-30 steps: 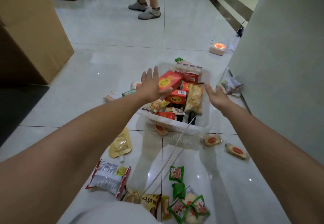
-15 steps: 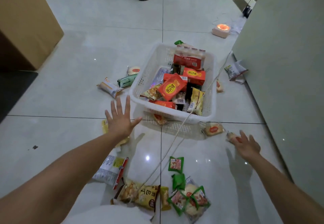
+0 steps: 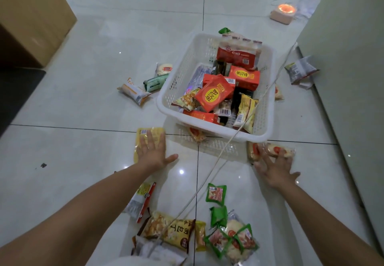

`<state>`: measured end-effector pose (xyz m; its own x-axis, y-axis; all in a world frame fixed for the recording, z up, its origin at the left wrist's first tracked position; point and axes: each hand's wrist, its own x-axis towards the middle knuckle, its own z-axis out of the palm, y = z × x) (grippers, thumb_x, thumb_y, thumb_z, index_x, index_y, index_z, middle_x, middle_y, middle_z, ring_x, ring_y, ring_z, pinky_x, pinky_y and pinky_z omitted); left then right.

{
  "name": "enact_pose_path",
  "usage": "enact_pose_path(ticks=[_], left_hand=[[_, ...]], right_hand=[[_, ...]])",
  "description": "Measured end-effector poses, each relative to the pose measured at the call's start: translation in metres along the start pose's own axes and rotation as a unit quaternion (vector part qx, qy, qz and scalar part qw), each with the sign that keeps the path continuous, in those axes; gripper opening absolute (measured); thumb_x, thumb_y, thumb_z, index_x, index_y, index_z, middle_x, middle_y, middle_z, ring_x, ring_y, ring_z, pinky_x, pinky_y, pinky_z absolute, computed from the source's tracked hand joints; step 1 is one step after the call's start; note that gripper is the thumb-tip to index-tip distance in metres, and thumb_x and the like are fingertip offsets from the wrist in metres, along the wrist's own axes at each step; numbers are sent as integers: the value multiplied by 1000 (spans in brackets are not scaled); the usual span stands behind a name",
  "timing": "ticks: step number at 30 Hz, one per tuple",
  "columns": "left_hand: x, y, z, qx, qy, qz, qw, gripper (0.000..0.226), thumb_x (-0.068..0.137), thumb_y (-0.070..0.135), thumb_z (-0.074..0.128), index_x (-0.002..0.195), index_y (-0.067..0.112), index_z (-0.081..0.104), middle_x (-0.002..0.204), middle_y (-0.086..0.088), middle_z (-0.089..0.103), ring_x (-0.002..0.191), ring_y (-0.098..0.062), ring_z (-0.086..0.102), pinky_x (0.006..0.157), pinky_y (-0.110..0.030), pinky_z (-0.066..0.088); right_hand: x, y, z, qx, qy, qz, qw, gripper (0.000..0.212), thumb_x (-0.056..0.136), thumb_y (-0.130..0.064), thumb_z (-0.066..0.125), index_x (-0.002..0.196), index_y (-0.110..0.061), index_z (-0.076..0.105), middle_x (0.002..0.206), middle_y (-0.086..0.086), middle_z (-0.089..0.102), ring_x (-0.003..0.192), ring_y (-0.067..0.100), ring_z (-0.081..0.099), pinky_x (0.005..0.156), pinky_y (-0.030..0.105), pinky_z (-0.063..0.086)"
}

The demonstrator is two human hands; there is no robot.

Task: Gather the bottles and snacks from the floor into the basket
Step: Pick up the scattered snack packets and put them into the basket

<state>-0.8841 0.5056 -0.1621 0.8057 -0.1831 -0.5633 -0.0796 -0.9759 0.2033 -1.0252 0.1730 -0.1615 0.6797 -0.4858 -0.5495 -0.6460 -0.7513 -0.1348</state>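
Note:
A white plastic basket (image 3: 166, 101) stands on the tiled floor, holding red boxes, a red bottle multipack and snack packets. My left hand (image 3: 152, 151) lies flat with straight fingers on a yellow snack packet (image 3: 143, 135) just left of the basket's near corner. My right hand (image 3: 272, 165) has its fingers on two small red-dotted snack packets (image 3: 280, 149) by the basket's near right corner. Near my body lie more snacks: green packets (image 3: 216, 193), a yellow bread packet (image 3: 172, 230) and a white and red packet (image 3: 141, 199).
Left of the basket lie three packets (image 3: 135, 91). A silver packet (image 3: 301, 72) rests by the grey wall on the right. A thin white cord (image 3: 207, 180) runs across the basket toward me. A cardboard box (image 3: 31, 16) stands far left, a glowing device (image 3: 283, 12) at the back.
Both hands came back from over the basket and down to the floor. The left now rests on the yellow packet, the right on the two red-dotted packets.

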Motion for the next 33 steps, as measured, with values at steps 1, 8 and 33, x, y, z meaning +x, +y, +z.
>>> enact_pose_path(ticks=[1,8,33], left_hand=[[1,6,2,6,-5,14,1000,98,83,71,42,147,33,-22,150,-16,-37,139,-40,-30,113,-57,-7],[-1,41,17,76,-24,93,992,98,82,74,40,147,34,-22,146,-18,-42,136,-42,-33,113,-57,-9],[4,64,-11,239,26,242,940,75,95,61,26,151,27,-9,160,-7,-12,146,-29,-17,119,-48,-8]], right_hand=[[-1,-4,3,-8,2,-8,1000,60,90,-65,27,141,-57,-3,157,5,-24,144,36,-18,106,70,7],[-19,-3,16,-42,27,-67,997,59,90,-65,25,143,-55,0,156,4,-25,143,33,-22,107,69,1],[-50,5,25,-58,68,-100,991,63,87,-67,12,136,-41,41,140,8,29,139,25,13,113,61,10]])
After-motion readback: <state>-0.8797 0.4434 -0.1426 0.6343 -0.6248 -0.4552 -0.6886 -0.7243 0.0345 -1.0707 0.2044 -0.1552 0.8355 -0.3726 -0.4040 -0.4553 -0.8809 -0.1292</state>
